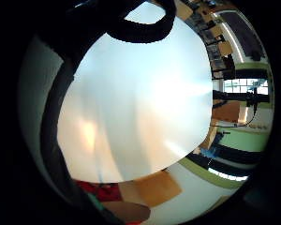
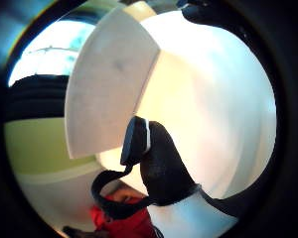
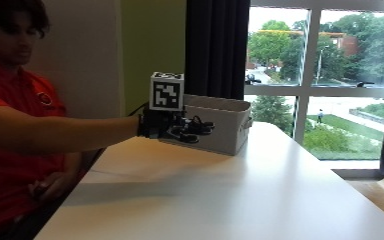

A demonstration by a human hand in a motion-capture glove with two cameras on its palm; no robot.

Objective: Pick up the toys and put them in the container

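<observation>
Toys: none visible in any view, not on the table (image 3: 245, 200) and not in the hand; whether any lie inside the container can't be told, its interior is hidden. Container (image 3: 218, 125), a pale fabric box, sits on the table at the window end, well within the person's reach, open top up, so a drop from above works. Gloved right hand (image 3: 175, 127) hovers off the tabletop just in front of the container's near wall, arm stretched out level. Fingers look slack and part-extended, nothing between them; thumb-side palm view shows the box wall (image 2: 107, 84) close by and bare table beyond, nothing in the palm. My read: hand is between toys. Surroundings: dark curtain (image 3: 215, 45) and window (image 3: 325, 75) behind the box. Nothing stands between hand and box.
</observation>
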